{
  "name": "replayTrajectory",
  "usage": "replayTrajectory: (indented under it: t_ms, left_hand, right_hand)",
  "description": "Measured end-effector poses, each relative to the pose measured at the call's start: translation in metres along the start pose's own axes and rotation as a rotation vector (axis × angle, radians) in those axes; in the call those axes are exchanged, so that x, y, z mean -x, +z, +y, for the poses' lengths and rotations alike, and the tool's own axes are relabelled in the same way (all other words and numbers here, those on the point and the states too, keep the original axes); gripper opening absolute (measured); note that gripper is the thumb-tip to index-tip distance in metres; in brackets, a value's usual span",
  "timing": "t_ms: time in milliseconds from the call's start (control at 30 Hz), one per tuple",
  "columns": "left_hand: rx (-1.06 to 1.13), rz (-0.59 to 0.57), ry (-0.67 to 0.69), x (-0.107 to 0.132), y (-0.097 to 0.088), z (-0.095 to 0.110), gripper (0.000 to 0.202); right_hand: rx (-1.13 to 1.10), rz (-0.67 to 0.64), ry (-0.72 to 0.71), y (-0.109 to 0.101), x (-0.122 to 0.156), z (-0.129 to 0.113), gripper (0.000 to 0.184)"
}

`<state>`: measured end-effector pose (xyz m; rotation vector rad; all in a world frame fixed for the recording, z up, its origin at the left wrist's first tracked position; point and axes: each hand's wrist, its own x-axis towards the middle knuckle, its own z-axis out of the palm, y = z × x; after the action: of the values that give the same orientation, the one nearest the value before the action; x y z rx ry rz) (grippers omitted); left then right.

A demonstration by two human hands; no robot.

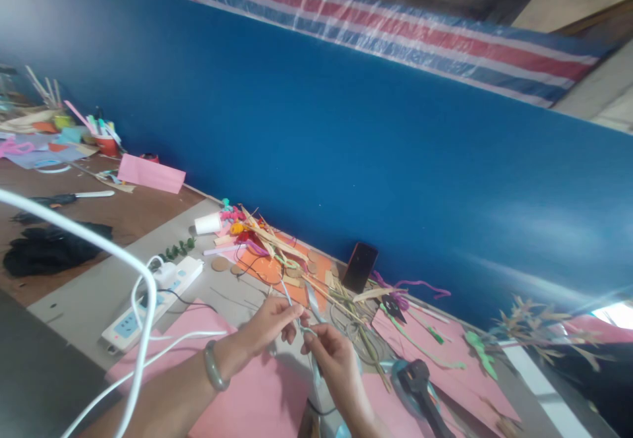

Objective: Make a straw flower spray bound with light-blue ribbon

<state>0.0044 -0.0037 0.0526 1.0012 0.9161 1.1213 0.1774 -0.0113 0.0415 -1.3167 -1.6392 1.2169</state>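
My left hand (271, 324), with a bangle (216, 365) on its wrist, pinches a thin pale bluish strip (287, 291). One end of the strip sticks up past my left fingertips. Close beside it, my right hand (337, 360) is closed at the fingertips on what looks like the same strip. A pale length hangs below between the hands, but blur hides its exact kind. Under my hands lie pink paper sheets (262, 392). Just beyond my fingers are an orange sheet (270, 268) and dry plant strips (284, 247).
A power strip (153, 306) with white cables stands left, one white cable (148, 293) looping across the foreground. A phone (360, 266) leans on the blue partition (346, 128). Right of my hands is a black-handled tool (420, 385); a white cup (208, 223) lies at back left.
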Motion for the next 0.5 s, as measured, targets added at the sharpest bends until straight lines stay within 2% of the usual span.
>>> replayTrajectory:
  t_ms: [100, 200, 300, 400, 500]
  left_hand:
    - [-0.01, -0.073, -0.027, -0.001, -0.001, -0.005, 0.043]
    - [-0.012, -0.157, -0.035, -0.003, -0.002, -0.011, 0.035]
    - [-0.014, -0.171, -0.038, -0.004, -0.004, -0.013, 0.028]
    - [-0.016, -0.158, -0.073, -0.005, -0.006, -0.015, 0.025]
    - [-0.008, -0.191, -0.113, -0.008, -0.008, -0.021, 0.027]
  right_hand:
    - [0.068, 0.058, -0.064, -0.002, -0.002, 0.005, 0.035]
    - [0.269, 0.132, -0.187, -0.004, -0.002, 0.011, 0.031]
    - [0.402, 0.131, -0.241, -0.006, -0.002, 0.013, 0.03]
    - [0.403, 0.131, -0.251, -0.01, -0.004, 0.007, 0.032]
    - [0.354, 0.22, -0.271, -0.018, -0.008, -0.007, 0.033]
